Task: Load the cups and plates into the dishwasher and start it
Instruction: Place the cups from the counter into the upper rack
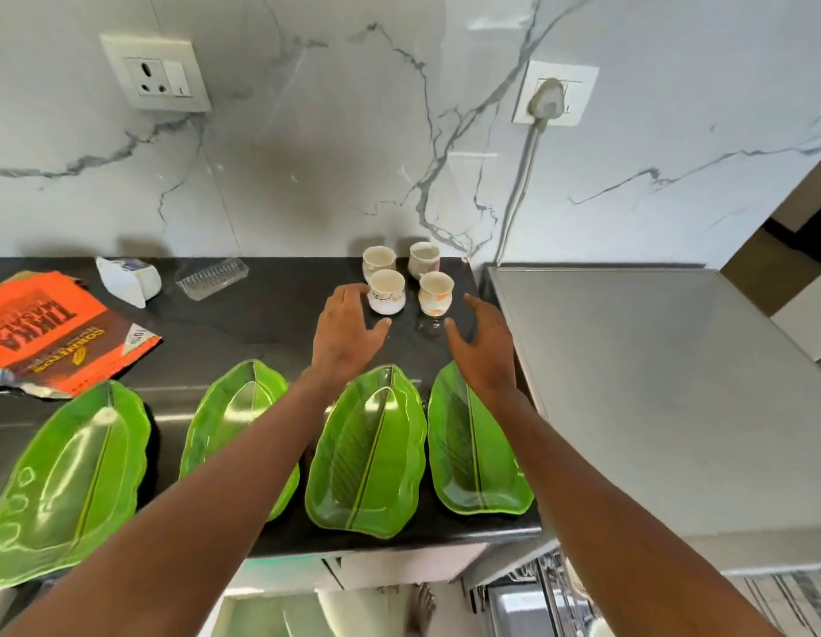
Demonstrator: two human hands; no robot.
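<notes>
Several white cups stand in a cluster at the back of the black counter [261, 324]: a near-left cup [387, 292], a near-right cup [436, 294] and two behind, one on the left [378, 261] and one on the right [423, 258]. Several green leaf-shaped plates lie along the front edge; one [367, 457] is under my left forearm, another [475, 448] beside my right. My left hand [346, 335] is open, its fingers just left of the near-left cup. Just right of the near-right cup my right hand [484, 344] is open too. Neither hand holds anything.
The dishwasher's grey top [666, 388] adjoins the counter on the right, and its open rack [542, 586] shows below. An orange snack packet [54, 333], a white tub [128, 280] and a clear plastic tray [213, 278] lie at the counter's left. A plugged cord [523, 177] hangs down the marble wall.
</notes>
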